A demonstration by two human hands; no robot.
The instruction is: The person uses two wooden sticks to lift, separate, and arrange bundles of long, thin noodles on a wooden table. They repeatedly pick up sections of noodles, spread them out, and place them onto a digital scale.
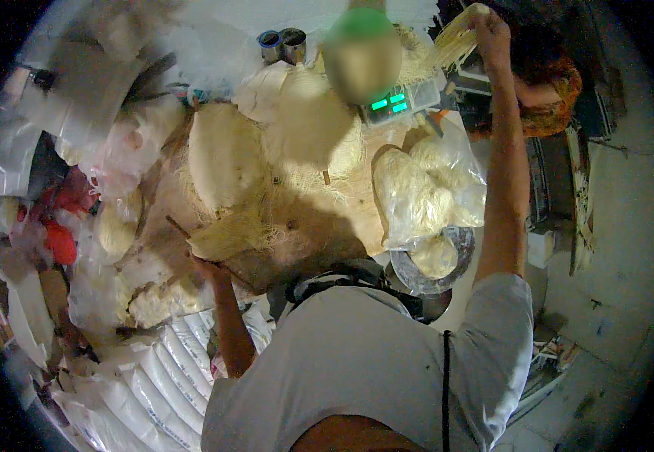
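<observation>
- One o'clock: right hand closed round strands, probably light, easily torn; best held by that top end.
- Eight o'clock: left hand by bundle; grip I can't tell.

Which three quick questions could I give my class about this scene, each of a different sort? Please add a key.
1. Multiple choice: what does the person's raised right hand hold?
A) a red bag
B) a bundle of pale strands
C) a knife

2. True or false: the scale has lit green displays.

3. Count: how many cup-like containers stand side by side, to the left of the scale?

Key: 1: B. 2: True. 3: Two.
</observation>
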